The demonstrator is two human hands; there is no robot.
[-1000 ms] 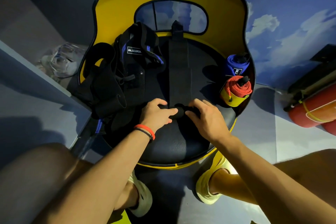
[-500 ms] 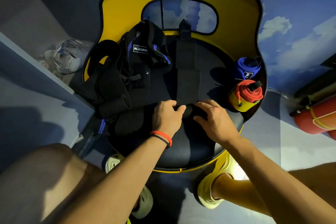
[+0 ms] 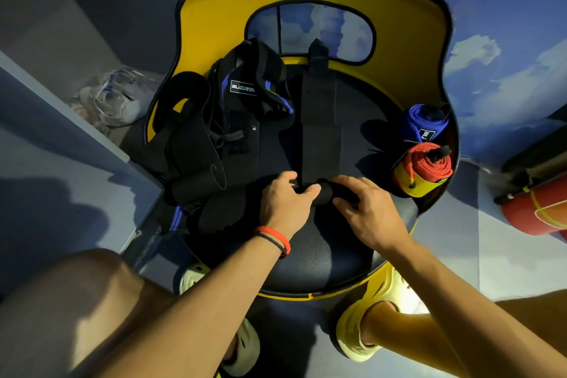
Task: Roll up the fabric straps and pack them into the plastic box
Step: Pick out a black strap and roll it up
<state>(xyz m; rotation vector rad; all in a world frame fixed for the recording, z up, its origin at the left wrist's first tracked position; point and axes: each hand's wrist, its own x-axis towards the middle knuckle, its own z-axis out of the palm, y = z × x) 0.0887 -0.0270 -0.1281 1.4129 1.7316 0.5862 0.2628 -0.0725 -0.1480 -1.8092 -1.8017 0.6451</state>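
Observation:
A long black fabric strap (image 3: 319, 120) lies flat along the middle of a black and yellow chair seat (image 3: 319, 258). Its near end is wound into a small roll (image 3: 325, 192). My left hand (image 3: 283, 202) grips the roll's left end, thumb over the top. My right hand (image 3: 368, 212) holds the right end with curled fingers. A pile of other black straps (image 3: 221, 138), one with a blue stripe and a label, lies on the seat's left. A rolled blue strap (image 3: 425, 123) and a rolled red and yellow strap (image 3: 422, 167) stand at the seat's right edge.
A clear plastic container (image 3: 113, 100) sits on the floor to the left, behind a grey ledge (image 3: 61, 107). A red cylinder (image 3: 540, 212) lies at the right. The yellow chair back (image 3: 399, 40) rises behind the seat. My knees and yellow shoes are below.
The roll has moved a little farther up the strap under both hands and looks thicker. The camera has shifted closer and slightly left.

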